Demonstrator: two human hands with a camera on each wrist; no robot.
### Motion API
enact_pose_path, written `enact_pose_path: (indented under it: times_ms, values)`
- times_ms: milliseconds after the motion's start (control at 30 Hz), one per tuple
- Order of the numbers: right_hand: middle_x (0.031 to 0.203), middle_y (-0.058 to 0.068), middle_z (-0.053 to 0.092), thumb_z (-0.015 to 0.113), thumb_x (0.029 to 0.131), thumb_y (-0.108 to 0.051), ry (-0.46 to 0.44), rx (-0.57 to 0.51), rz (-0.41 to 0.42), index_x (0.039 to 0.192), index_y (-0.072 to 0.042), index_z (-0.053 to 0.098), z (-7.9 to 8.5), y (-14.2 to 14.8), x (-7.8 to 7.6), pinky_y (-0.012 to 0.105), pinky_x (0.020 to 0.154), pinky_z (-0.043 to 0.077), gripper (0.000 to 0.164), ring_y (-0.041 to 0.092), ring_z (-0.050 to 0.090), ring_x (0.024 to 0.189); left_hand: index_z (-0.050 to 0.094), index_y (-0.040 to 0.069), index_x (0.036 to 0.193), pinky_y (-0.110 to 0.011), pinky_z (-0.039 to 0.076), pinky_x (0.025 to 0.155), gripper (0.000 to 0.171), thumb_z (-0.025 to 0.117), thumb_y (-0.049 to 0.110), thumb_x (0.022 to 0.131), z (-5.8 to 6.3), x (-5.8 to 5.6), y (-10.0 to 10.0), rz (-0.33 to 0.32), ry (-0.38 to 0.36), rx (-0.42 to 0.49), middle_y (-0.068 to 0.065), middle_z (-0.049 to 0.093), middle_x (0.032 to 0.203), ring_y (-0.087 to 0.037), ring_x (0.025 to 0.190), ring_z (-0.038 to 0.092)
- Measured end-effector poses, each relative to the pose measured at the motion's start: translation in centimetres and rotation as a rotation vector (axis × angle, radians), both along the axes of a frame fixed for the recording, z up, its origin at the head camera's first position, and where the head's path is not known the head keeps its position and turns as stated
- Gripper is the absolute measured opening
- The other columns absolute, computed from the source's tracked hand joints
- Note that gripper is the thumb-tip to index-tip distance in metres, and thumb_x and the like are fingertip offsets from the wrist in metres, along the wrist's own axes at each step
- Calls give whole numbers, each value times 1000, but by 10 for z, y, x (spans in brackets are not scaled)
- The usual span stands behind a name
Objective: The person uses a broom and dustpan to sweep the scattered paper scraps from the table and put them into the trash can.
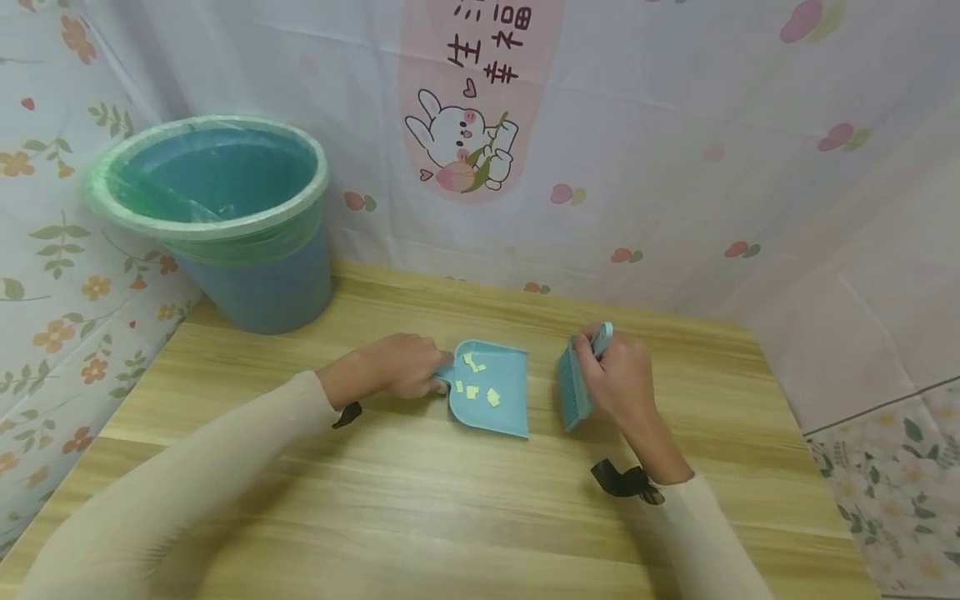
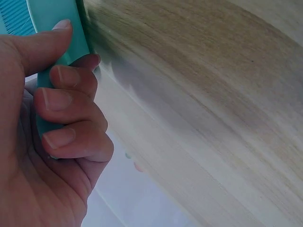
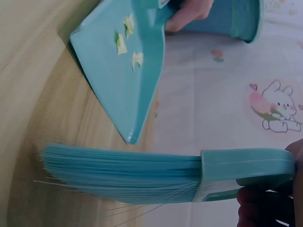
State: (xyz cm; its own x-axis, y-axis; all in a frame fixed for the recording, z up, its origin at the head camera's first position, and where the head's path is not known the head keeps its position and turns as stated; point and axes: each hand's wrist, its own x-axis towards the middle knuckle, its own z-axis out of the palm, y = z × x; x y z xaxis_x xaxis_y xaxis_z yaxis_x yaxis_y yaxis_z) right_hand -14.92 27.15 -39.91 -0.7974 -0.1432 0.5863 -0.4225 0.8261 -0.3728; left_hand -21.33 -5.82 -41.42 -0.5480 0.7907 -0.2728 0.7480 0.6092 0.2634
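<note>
My left hand (image 1: 408, 365) grips the handle of a light blue dustpan (image 1: 510, 385), which lies on the table with its mouth to the right. In the left wrist view the fingers wrap the teal handle (image 2: 75, 40) and the thumb presses along it. Several pale yellow paper scraps (image 1: 472, 392) lie in the pan. Just right of its mouth, my right hand (image 1: 621, 379) holds a blue hand brush (image 1: 572, 392) by its handle. Its long bristles (image 3: 118, 172) are apart from the pan's front edge, and a few stray out to the side.
At the back left of the wooden table (image 1: 390, 517) stands a blue bin (image 1: 262, 292) lined with a green bag (image 1: 247, 242). A printed white curtain (image 1: 652, 158) hangs behind the table's back edge. Black straps (image 1: 622, 481) hang at both wrists.
</note>
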Motion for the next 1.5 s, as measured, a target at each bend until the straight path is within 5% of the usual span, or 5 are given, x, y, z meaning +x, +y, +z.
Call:
enact_pose_path:
  times_ms: [233, 867, 1067, 1500]
  values:
    - [51, -6, 37, 58, 105, -11, -1, 20, 14, 78, -1, 68, -7, 2, 3, 29, 45, 26, 30, 8, 30, 45, 67, 4, 122, -30, 37, 62, 30, 68, 31, 111, 1, 1, -2, -8, -16, 36, 3, 44, 72, -13, 65, 45]
    - [54, -7, 40, 57, 106, -11, -35, -16, 4, 81, -5, 68, -7, -1, 6, 31, 45, 27, 29, 7, 28, 46, 61, 9, 106, -32, 40, 65, 22, 69, 28, 110, 9, -4, -18, -48, 44, 211, 5, 39, 73, -13, 67, 43]
    - [54, -6, 42, 57, 105, -11, -27, -17, -3, 82, -4, 70, -8, 0, 5, 32, 45, 28, 28, 8, 30, 45, 59, 9, 105, -32, 39, 65, 23, 70, 28, 109, 26, -5, -22, -70, 70, 230, 4, 39, 73, -14, 68, 44]
    - [55, -3, 48, 58, 105, -13, -30, -15, -23, 85, -2, 74, -8, 1, 5, 33, 47, 30, 27, 12, 35, 47, 59, 11, 104, -37, 43, 70, 20, 70, 26, 110, 93, -10, -42, -25, 37, 249, 3, 43, 74, -17, 69, 49]
